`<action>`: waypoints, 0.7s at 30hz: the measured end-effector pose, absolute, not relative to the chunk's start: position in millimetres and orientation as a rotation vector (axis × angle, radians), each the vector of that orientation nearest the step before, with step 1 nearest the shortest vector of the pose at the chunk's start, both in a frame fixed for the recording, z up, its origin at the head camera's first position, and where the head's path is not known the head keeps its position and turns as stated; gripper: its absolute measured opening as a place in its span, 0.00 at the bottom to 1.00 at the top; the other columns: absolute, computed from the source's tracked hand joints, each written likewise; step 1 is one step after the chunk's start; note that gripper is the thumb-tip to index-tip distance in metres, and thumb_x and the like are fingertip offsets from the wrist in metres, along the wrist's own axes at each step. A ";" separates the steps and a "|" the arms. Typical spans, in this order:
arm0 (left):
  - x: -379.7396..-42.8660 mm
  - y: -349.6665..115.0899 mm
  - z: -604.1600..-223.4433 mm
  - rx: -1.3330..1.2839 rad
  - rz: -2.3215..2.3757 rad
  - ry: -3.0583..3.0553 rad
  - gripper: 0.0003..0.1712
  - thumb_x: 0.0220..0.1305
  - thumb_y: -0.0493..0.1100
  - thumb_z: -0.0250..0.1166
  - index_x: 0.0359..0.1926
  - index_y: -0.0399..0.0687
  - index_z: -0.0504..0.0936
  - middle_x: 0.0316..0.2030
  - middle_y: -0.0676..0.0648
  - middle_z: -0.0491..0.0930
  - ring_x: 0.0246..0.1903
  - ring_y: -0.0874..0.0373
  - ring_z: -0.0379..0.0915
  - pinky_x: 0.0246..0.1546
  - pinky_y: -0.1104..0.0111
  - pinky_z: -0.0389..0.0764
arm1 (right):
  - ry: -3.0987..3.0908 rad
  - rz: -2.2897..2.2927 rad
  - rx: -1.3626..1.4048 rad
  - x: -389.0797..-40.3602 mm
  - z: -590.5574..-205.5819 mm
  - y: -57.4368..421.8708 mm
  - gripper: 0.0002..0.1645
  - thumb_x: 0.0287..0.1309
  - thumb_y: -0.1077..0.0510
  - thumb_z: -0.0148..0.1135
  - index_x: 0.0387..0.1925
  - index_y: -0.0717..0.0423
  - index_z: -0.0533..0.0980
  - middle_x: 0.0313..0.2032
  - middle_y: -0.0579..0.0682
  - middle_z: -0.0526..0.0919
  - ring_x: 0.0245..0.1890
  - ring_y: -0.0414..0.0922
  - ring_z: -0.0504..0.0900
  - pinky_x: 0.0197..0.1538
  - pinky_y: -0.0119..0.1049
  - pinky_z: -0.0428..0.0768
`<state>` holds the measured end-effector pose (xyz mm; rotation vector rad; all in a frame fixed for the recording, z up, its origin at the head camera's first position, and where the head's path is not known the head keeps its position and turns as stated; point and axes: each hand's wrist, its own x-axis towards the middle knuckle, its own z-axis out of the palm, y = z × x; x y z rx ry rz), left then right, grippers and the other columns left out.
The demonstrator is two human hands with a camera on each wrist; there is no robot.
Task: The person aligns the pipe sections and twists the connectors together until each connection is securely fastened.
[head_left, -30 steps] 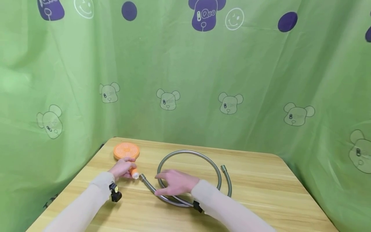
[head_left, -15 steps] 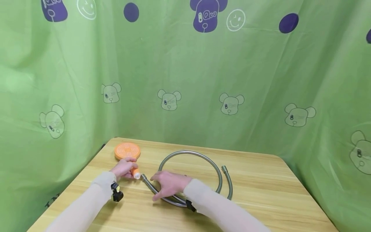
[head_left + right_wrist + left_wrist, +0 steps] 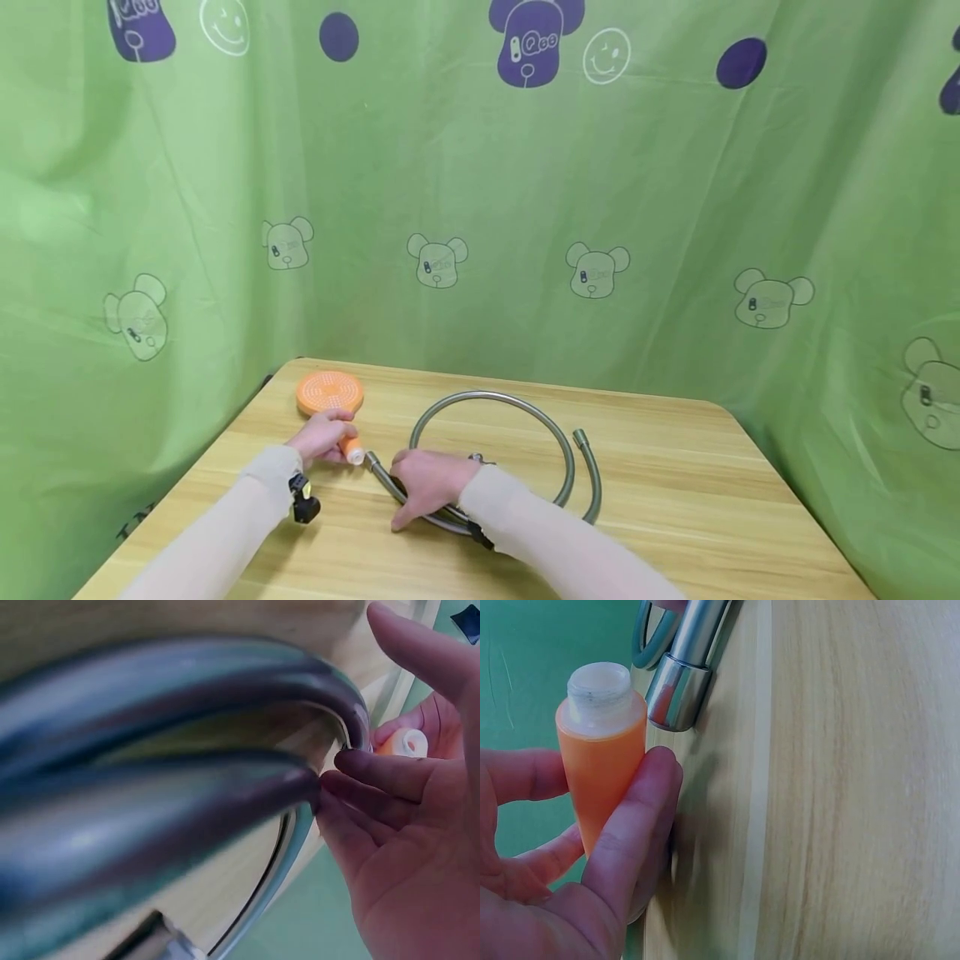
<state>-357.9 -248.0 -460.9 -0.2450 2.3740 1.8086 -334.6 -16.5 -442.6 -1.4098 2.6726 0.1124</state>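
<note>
My left hand [image 3: 321, 435] grips the orange handle [image 3: 604, 776] of a handheld shower head [image 3: 330, 392]. Its round perforated face lies up at the table's back left. A white threaded neck [image 3: 600, 686] sticks out beyond my fingers. Just right of it lies the metal connector [image 3: 679, 694] of a grey shower hose [image 3: 525, 407], apart from the neck. My right hand [image 3: 429, 481] reaches down over the hose behind that connector. In the right wrist view its fingertips [image 3: 352, 761] are right at the hose, fingers fairly straight, the thumb spread away.
The hose lies in a large loop, its other end [image 3: 581, 437] toward the right of the wooden table [image 3: 697, 500]. A green printed curtain [image 3: 487, 325] stands behind the table and at both sides. Black cameras [image 3: 303, 504] sit on the wrists.
My right hand has moved slightly left and down onto the hose near its connector, fingers lower than before. The left hand and shower head stay nearly in place.
</note>
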 end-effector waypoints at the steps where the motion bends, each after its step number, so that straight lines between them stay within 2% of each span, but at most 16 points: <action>1: -358.2 -248.3 -461.2 -0.242 1.810 2.371 0.33 0.64 0.33 0.58 0.69 0.31 0.63 0.44 0.32 0.76 0.32 0.52 0.80 0.32 0.63 0.87 | 2.673 0.117 -1.407 -334.7 -443.1 -18.0 0.37 0.46 0.29 0.73 0.47 0.52 0.83 0.59 0.50 0.81 0.48 0.41 0.85 0.52 0.30 0.82; 11: -358.2 -248.6 -459.6 -0.249 1.795 2.377 0.34 0.63 0.34 0.58 0.70 0.32 0.64 0.46 0.31 0.76 0.32 0.52 0.80 0.32 0.63 0.87 | 2.689 0.090 -1.354 -338.0 -447.3 -24.7 0.25 0.48 0.37 0.76 0.35 0.51 0.81 0.56 0.48 0.80 0.35 0.34 0.79 0.40 0.25 0.79; 16: -359.3 -249.2 -458.8 -0.250 1.792 2.368 0.34 0.63 0.34 0.58 0.70 0.32 0.63 0.46 0.31 0.77 0.32 0.51 0.80 0.33 0.63 0.87 | 2.690 0.136 -1.369 -335.2 -444.0 -26.1 0.23 0.50 0.38 0.76 0.33 0.50 0.79 0.53 0.49 0.80 0.36 0.36 0.76 0.40 0.26 0.79; 21: -357.9 -250.8 -460.9 -0.232 1.813 2.348 0.35 0.64 0.33 0.59 0.71 0.31 0.62 0.45 0.32 0.77 0.32 0.52 0.80 0.33 0.63 0.87 | 2.690 0.152 -1.359 -332.9 -444.2 -27.8 0.22 0.52 0.40 0.75 0.35 0.51 0.79 0.53 0.50 0.78 0.40 0.37 0.75 0.43 0.26 0.80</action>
